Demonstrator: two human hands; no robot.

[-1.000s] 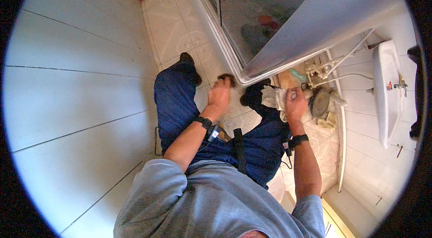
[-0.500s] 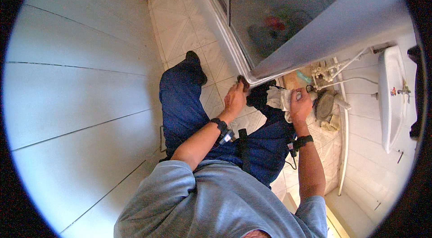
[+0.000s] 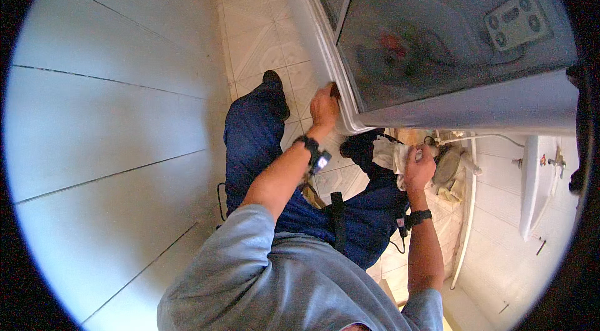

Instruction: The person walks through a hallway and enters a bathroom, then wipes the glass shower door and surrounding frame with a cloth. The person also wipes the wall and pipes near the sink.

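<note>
My left hand (image 3: 324, 110) reaches out to the white raised edge of the shower tray (image 3: 345, 120). Its fingers are closed on a small dark brown pad-like piece (image 3: 335, 90), which lies against the side of that edge; its exact kind is unclear. Over my right knee, my right hand (image 3: 420, 168) is closed around a crumpled white cloth (image 3: 389, 155), part of which hangs left of the fingers. A small pale shape shows between the right fingers, too small to name.
The glass shower enclosure (image 3: 400, 31) stands ahead on the right. A white washbasin (image 3: 539, 181) hangs on the right wall, with a pale pipe (image 3: 467, 231) nearby. A round greyish object (image 3: 447, 165) lies beyond my right hand. Pale panels (image 3: 106, 131) line the left.
My left hand has moved forward along the shower tray's edge with the brown piece. The view has shifted, showing more of the shower glass. My right hand keeps the cloth.
</note>
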